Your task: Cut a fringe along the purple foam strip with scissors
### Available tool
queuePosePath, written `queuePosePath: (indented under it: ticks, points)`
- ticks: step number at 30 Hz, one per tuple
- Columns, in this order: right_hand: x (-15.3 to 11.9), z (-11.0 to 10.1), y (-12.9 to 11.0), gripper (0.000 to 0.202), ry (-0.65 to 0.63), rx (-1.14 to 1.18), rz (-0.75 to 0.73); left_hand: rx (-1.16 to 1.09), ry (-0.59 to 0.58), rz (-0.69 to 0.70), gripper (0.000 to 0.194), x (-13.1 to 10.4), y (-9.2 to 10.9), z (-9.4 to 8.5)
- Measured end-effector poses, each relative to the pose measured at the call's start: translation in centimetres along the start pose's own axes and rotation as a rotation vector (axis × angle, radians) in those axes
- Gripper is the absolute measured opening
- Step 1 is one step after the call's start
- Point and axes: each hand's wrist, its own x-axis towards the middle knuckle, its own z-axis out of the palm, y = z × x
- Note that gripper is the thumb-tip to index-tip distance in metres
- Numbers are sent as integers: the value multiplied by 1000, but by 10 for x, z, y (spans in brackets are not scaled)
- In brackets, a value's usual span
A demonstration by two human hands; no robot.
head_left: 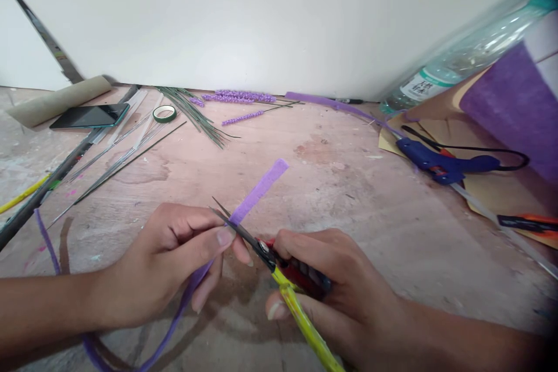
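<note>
Between thumb and fingers, my left hand [174, 256] pinches a long purple felt strip [261, 189]. The strip's short end sticks up to the right, while its long tail hangs under the hand and curls toward the left edge. My right hand [335, 285] grips scissors [264, 247] with one yellow-wrapped handle and a dark red one. The slightly parted blades lie across the strip, close to my left thumb tip. Whether the felt is cut there I cannot tell.
Along the wall lie purple-beaded stems [244, 96], green wires [192, 107], green tape [164, 114], a phone [89, 116] and a cardboard tube [61, 102]. To the right are a blue glue gun [440, 163], a plastic bottle [471, 52] and purple felt [514, 104].
</note>
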Motion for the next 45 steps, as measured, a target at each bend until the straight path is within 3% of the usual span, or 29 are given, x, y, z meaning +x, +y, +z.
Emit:
queuePosePath:
  ticks: [4, 10, 16, 22, 29, 36, 41, 45]
  points:
    - [2, -1, -2, 31, -16, 78, 48, -41, -3, -22, 39, -1, 0, 0]
    - [1, -3, -5, 35, -163, 249, 102, -24, -39, -18, 41, 0, 0, 1]
    - [0, -4, -1, 27, -155, 301, 85, -43, -29, -39, 41, 1, -1, 0]
    - [1, -3, -3, 33, -153, 279, 95, -47, -58, -49, 40, -2, 0, -1]
    - [0, -3, -1, 21, -140, 307, 73, -98, -46, -60, 36, 1, -1, 0]
    - [3, -2, -4, 35, -27, 197, 69, -91, -21, -68, 34, 0, 0, 0]
    - [3, -3, -5, 30, 9, -34, -13, -40, 48, 18, 32, 0, -1, -1]
    - [2, -2, -2, 30, 8, -82, -11, -15, 43, 38, 31, 0, -1, 0]
